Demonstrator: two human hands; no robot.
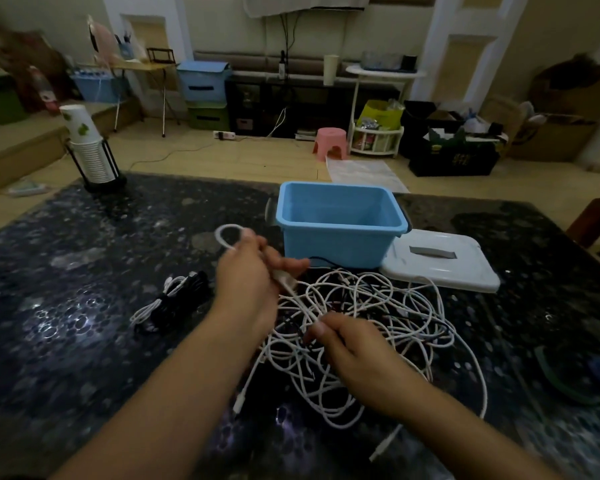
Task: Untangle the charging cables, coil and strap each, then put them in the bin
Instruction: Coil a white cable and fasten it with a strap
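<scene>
My right hand point(352, 355) pinches a white strand in the tangle of cables point(371, 327) heaped on the dark table point(84, 271). My left hand point(250, 275) grips another white cable, its loop point(227, 235) sticking up past my fingers. Left of that lies a small bundle point(174, 299) of black and white cord. Just beyond the tangle stands the blue bin point(340, 220), its white lid point(440, 261) flat beside it.
</scene>
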